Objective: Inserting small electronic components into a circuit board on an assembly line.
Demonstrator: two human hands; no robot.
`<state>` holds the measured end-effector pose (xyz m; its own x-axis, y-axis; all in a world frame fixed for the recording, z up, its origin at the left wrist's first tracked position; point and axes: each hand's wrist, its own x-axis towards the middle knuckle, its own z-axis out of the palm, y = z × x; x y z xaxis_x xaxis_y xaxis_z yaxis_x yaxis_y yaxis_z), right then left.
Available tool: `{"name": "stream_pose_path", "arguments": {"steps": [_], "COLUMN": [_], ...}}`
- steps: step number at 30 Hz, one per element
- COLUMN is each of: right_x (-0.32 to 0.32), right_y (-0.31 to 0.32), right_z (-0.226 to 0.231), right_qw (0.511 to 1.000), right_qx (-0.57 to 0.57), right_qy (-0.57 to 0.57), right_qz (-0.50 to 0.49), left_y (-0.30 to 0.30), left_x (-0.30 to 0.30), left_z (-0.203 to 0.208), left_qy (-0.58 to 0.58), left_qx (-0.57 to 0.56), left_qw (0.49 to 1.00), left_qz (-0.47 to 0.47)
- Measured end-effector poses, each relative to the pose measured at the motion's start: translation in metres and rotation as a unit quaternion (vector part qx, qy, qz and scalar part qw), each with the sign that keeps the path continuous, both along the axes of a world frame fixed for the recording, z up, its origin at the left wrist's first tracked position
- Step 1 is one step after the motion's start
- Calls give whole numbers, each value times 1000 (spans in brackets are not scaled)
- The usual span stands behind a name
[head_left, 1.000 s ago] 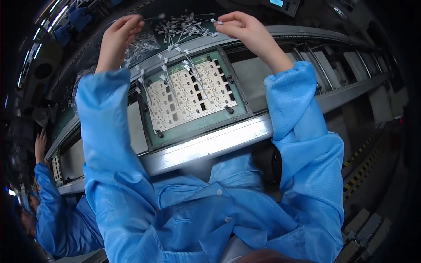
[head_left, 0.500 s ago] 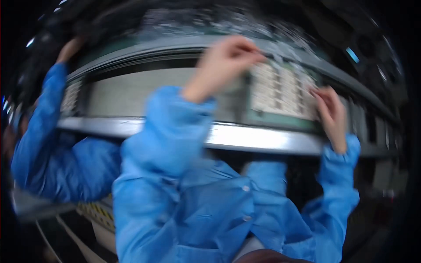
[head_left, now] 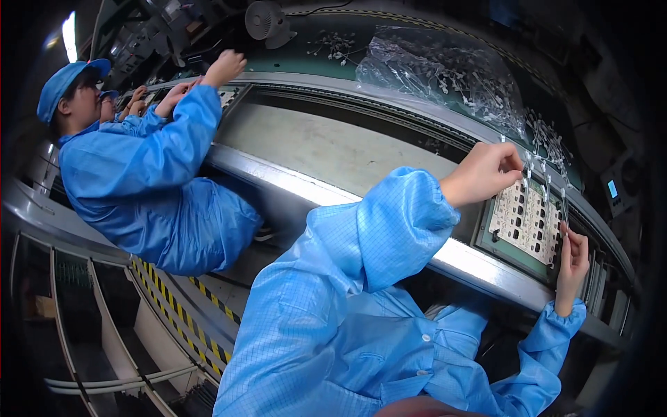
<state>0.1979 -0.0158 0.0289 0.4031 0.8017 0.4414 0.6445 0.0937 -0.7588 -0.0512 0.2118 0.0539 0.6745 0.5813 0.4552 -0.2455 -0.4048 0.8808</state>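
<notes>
My left hand (head_left: 488,174) is closed in a pinch at the far left corner of a pale circuit board panel (head_left: 515,217). Small cables with white plugs stand beside its fingertips, and what the fingers grip is hidden. At the panel's right edge, my right hand (head_left: 572,263) pinches the lower end of a thin cable (head_left: 564,204). Rows of dark components cover the panel, which lies in a green carrier (head_left: 511,250) on the conveyor line. Several white-plugged cables (head_left: 533,170) rise along its far edge.
Behind the line, a clear plastic bag (head_left: 431,69) of cables lies on a green surface, with loose cables (head_left: 549,139) beside it. The metal rail (head_left: 479,267) runs along the near side. A co-worker (head_left: 146,160) in blue works at the left. A small fan (head_left: 267,22) stands farther back.
My view has swung left and steadied, bringing the co-worker fully into sight and shifting the panel toward the right. Both my hands remain at the panel, the right one lower at its edge.
</notes>
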Motion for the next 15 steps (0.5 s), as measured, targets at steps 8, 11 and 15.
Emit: {"name": "stream_pose_path", "arguments": {"steps": [8, 11, 15], "right_x": [-13, -12, -16], "right_y": [-13, -14, -12], "right_z": [9, 4, 10], "right_qw": [992, 986, 970], "right_qx": [-101, -78, -70], "right_qy": [-78, -146, -231], "right_qz": [-16, -7, 19], "left_y": [-2, -5, -6], "left_x": [-1, 0, 1], "left_z": [1, -1, 1], "left_qy": [-14, -15, -15], "left_qx": [29, 37, 58], "left_qw": [999, 999, 998], "left_qz": [18, 11, 27]}}
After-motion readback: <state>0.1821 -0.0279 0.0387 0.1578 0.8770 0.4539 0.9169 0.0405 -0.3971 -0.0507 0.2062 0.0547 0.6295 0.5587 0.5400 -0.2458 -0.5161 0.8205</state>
